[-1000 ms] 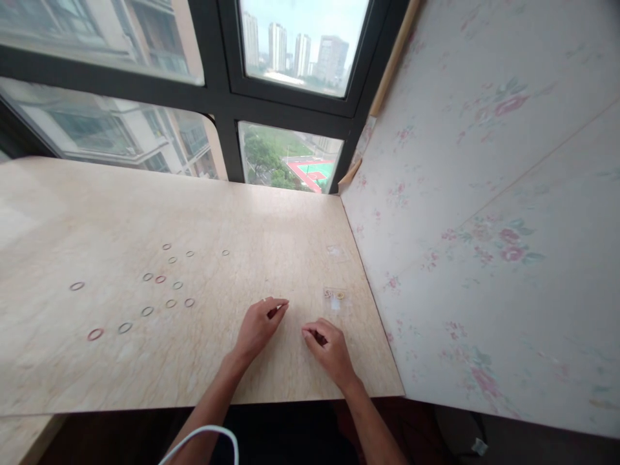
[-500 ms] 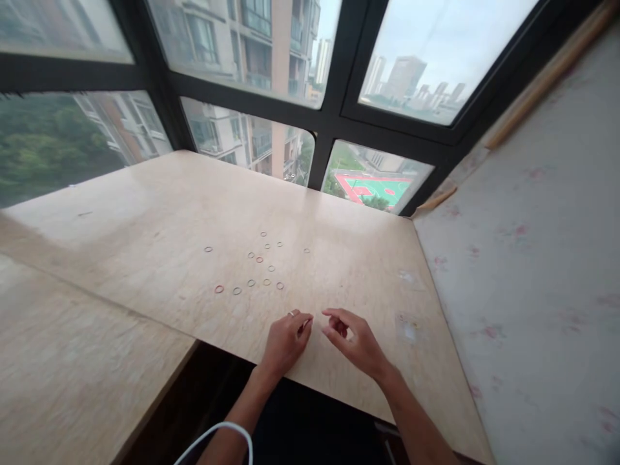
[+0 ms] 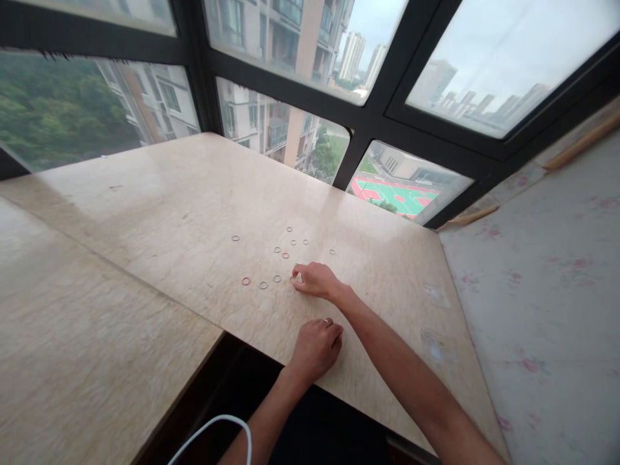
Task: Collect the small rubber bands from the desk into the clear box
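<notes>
Several small thin rings lie scattered on the beige marbled surface. A red ring [image 3: 246, 281] and two dark rings, one of them a grey ring [image 3: 263, 285], form a front row. Farther back are another red ring [image 3: 285, 256] and several dark ones, with a lone ring [image 3: 235, 238] to the left. My right hand [image 3: 314, 280] reaches in at the right end of the front row, thumb and index finger curved apart around a ring there. Nearer the front edge my left hand [image 3: 320, 345] rests closed, a ring on one finger; what its fingertips hold is hidden.
Clear plastic packets [image 3: 437, 349] lie at the right by the flowered wall [image 3: 537, 310]. Dark window frames [image 3: 358, 126] stand behind the surface. A white cable [image 3: 213, 423] loops near my left forearm, below the front edge.
My right hand has moved forward and left from beside my left hand to the rings. The view has shifted, and my left hand stays near the front edge.
</notes>
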Available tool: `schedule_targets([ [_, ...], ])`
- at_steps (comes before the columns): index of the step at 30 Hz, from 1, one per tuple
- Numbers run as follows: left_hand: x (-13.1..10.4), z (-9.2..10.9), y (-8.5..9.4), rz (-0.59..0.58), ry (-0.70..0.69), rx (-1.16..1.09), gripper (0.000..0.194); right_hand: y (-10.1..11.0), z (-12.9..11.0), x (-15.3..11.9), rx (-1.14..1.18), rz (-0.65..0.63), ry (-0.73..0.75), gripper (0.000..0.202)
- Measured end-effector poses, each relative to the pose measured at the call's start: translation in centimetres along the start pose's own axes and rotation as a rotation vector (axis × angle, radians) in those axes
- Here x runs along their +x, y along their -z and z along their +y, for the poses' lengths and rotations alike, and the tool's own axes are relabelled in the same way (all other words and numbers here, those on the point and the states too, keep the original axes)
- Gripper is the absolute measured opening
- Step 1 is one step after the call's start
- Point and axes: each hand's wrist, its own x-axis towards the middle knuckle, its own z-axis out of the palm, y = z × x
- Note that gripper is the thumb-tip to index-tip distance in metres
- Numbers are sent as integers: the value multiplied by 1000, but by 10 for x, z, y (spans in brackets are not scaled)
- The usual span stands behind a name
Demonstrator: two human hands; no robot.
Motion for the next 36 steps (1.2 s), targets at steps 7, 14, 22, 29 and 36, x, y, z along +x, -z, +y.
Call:
schedule_targets([
  [7,1,0,1,27,20,-22,19,4,4,-3,-15,-89,44,15],
  [14,-1,0,2,61,23,-48,19,-6,18,-29,380,1,-49,15],
  [22,1,-1,2,85,25,-84,19,4,50,-97,2006,336,-224,20],
  [29,6,-6,-1,131,27,-88,22,3,65,-161,2055,534,-292,17],
  [36,9,-9,-3,165,51,-96,24,-8,98,-240,1240,775,-656,35],
])
